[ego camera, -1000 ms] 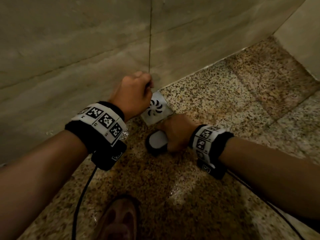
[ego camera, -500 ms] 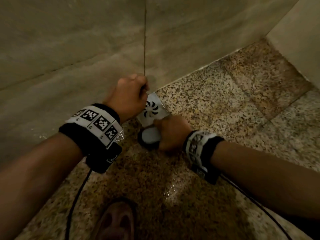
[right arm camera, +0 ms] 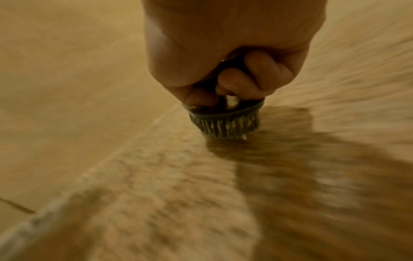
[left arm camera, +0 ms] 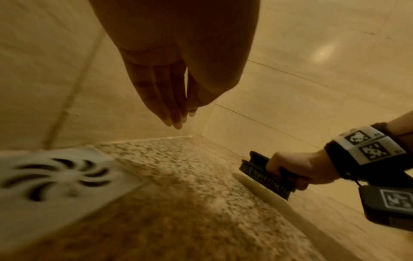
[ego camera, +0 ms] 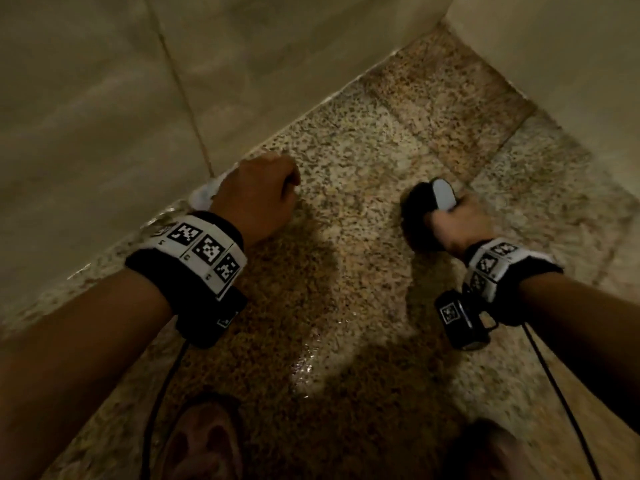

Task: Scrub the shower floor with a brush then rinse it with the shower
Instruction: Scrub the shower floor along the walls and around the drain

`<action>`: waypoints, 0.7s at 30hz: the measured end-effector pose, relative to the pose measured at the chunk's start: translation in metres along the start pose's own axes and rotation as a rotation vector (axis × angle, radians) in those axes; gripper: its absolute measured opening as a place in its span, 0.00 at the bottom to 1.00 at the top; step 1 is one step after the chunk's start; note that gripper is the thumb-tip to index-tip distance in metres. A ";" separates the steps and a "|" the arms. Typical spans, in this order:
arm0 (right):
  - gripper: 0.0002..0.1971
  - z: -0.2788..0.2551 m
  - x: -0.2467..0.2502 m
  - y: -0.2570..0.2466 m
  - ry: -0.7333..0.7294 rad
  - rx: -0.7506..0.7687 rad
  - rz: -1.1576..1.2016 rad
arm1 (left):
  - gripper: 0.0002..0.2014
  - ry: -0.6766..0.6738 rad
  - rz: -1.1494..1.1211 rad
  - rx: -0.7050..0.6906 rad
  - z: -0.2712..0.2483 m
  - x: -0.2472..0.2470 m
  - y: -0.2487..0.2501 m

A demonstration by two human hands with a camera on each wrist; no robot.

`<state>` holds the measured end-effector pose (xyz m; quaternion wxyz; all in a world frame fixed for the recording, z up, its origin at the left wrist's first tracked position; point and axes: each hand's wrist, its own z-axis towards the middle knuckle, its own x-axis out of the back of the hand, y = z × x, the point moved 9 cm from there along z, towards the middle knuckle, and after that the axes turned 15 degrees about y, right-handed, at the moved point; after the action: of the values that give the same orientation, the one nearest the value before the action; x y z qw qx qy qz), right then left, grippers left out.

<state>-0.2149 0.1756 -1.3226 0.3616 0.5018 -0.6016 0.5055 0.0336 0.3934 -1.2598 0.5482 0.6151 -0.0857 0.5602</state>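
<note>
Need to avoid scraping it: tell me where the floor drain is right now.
The drain cover sits in the floor against the wall, directly below the left hand, which mostly hides it in the head view; the brush is well off to its right.

Speckled tan-and-brown granite shower floor (ego camera: 363, 161), darker where wet. Black-bristled scrub brush with pale grey top (ego camera: 429, 206) in my right hand (ego camera: 460, 226). White metal drain cover (left arm camera: 51, 176), dark swirl slots. Plain beige wall tiles (ego camera: 104, 98).

Dim, warm light; wet glare on the floor (ego camera: 311, 362); wrist views motion-blurred
</note>
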 end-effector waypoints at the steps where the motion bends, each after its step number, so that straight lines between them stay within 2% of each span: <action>1: 0.28 -0.001 0.005 0.021 0.034 -0.044 -0.008 | 0.08 -0.039 -0.025 -0.026 0.001 -0.012 0.011; 4: 0.40 -0.010 0.014 0.074 0.097 -0.146 -0.051 | 0.07 -0.144 -0.054 -0.074 0.003 -0.047 0.044; 7: 0.50 -0.020 0.006 0.100 0.065 -0.146 -0.131 | 0.06 -0.192 -0.068 -0.099 0.006 -0.071 0.072; 10: 0.48 -0.021 0.000 0.104 0.068 -0.097 -0.150 | 0.05 -0.199 -0.107 -0.143 0.011 -0.086 0.094; 16: 0.42 -0.032 0.004 0.075 0.121 -0.106 -0.074 | 0.06 -0.094 -0.103 -0.193 0.024 -0.074 0.096; 18: 0.41 -0.047 -0.005 0.045 0.104 -0.030 -0.044 | 0.07 -0.019 -0.076 -0.205 0.030 -0.057 0.084; 21: 0.43 -0.077 -0.037 -0.023 -0.007 0.185 0.103 | 0.08 0.119 -0.055 -0.211 0.041 -0.028 0.062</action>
<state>-0.1891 0.2598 -1.3339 0.2853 0.5031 -0.5788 0.5749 0.0031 0.3234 -1.2364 0.6291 0.5216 -0.0944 0.5685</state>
